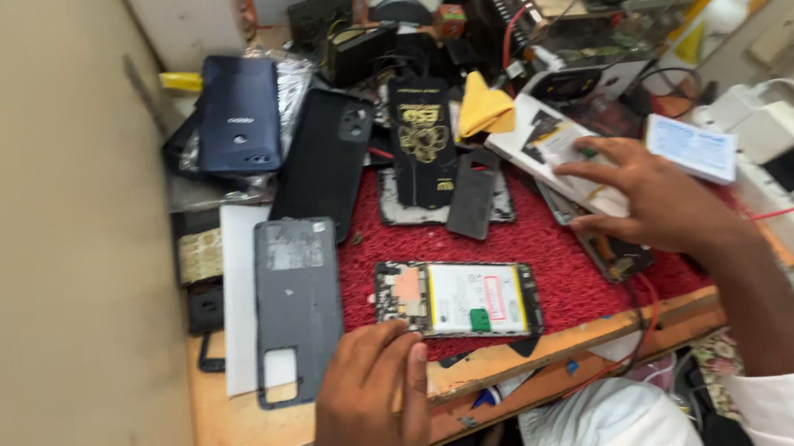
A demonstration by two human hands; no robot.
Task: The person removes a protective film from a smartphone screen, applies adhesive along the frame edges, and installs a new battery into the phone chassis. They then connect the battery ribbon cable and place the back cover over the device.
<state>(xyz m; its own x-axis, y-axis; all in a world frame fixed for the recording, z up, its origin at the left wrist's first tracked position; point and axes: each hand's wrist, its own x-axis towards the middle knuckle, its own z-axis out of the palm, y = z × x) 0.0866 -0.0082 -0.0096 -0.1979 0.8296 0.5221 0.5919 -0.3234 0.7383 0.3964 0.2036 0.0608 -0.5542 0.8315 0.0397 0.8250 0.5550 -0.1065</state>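
From my head camera, my left hand point(370, 400) rested at the front edge of the worktop point(242, 432), fingers bent and holding nothing, just beside the opened phone point(458, 298) on the red mat point(566, 265). My right hand point(652, 198) lay spread flat on a white booklet point(554, 145), well apart from my left, near a small white box point(692, 147).
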